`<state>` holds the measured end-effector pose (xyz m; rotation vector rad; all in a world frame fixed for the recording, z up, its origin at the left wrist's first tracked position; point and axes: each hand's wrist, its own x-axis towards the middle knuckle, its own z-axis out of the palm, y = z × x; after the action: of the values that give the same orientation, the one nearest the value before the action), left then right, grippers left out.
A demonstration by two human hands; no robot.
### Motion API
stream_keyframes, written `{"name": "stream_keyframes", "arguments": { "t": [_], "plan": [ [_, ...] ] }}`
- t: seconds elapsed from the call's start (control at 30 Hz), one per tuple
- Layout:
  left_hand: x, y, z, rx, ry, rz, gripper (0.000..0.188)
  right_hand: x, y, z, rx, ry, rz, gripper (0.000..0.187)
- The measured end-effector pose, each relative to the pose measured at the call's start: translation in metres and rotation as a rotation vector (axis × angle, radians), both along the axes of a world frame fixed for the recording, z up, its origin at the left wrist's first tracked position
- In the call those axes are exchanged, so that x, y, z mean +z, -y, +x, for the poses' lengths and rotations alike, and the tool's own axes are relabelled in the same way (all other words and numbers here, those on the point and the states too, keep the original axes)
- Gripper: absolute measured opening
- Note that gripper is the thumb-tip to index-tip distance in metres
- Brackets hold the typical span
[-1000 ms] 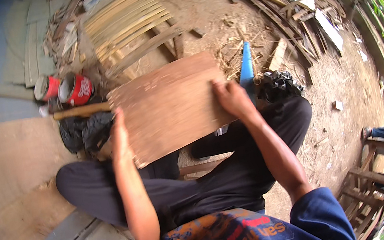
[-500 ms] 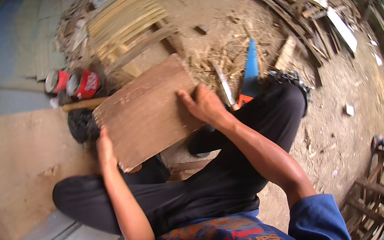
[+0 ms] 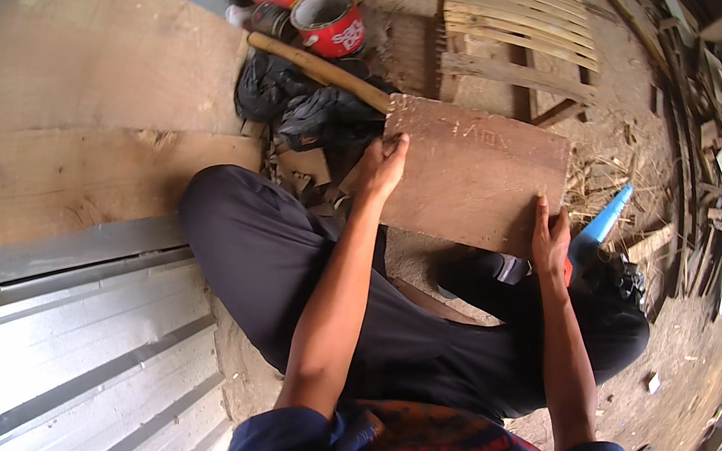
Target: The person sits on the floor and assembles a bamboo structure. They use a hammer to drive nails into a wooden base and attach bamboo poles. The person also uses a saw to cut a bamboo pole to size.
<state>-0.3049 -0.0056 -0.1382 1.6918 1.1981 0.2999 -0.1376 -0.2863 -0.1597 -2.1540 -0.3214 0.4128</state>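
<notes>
A flat brown wooden board (image 3: 471, 172) is held out in front of me, over my crossed legs, its right end lower than its left. My left hand (image 3: 384, 168) grips its left edge, with the thumb on the upper face. At the lower right corner my right hand (image 3: 551, 238) is closed on the edge, thumb on top; its other fingers are partly hidden. Just beyond the left corner, a long wooden handle (image 3: 319, 69) lies on a black plastic bag (image 3: 269, 89); its far end is hidden by the board.
Two red cans (image 3: 330, 27) stand at the back left. Beyond the board lies a slatted wooden panel (image 3: 515, 7). A blue-bladed saw (image 3: 604, 223) lies by my right knee, near wood shavings. Scrap wood (image 3: 720, 211) is piled far right; corrugated metal sheet (image 3: 101, 371) is on the left.
My view has swung left, so the cans and slatted panel appear farther right. The board has turned from rising toward the right to sloping down that way. Both hands still hold it.
</notes>
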Motion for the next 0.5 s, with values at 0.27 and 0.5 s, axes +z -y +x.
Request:
{"name": "stream_keyframes", "arguments": {
  "t": [0.27,0.5],
  "plan": [
    [-0.035,0.0,0.029,0.058,-0.06,0.388,0.054,-0.048,-0.012,0.028,-0.047,0.049,-0.186,0.074],
    [-0.038,0.005,0.021,0.115,-0.056,0.286,0.055,-0.045,-0.013,0.016,-0.053,0.012,-0.064,0.059]
  ]
}}
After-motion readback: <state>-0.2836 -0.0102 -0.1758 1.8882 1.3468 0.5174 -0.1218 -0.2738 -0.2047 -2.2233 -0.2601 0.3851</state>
